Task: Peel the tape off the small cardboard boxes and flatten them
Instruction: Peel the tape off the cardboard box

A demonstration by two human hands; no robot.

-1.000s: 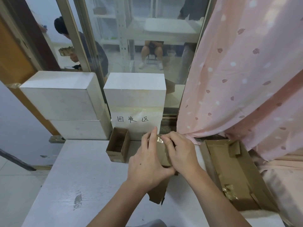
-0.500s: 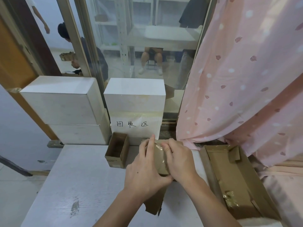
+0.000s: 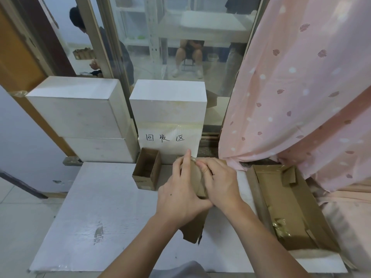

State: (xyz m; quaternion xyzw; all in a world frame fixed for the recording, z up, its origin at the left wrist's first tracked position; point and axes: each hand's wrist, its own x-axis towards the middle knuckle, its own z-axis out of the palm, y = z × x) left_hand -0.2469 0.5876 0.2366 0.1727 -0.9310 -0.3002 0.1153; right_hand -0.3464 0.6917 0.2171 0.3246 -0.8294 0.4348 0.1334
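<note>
A small brown cardboard box (image 3: 197, 182) is held upright above the white table (image 3: 96, 207), mostly hidden by both hands. My left hand (image 3: 180, 195) grips its left side, index finger stretched up along the top edge. My right hand (image 3: 219, 183) grips the right side, its fingertips pinching a shiny bit of clear tape (image 3: 194, 159) at the top. A loose flap (image 3: 193, 229) hangs below my hands. A second small box (image 3: 147, 169), open at the top, stands on the table just left of them.
A large open cardboard tray (image 3: 289, 207) with tape scraps lies at the right. White foam blocks (image 3: 80, 111) and a labelled white block (image 3: 168, 113) stand behind the table. A pink curtain (image 3: 301, 87) hangs at the right. People are visible beyond the glass.
The hands and box have stayed nearly in place. My left index finger has straightened upward, and my right fingertips have closed in on the tape at the top edge.
</note>
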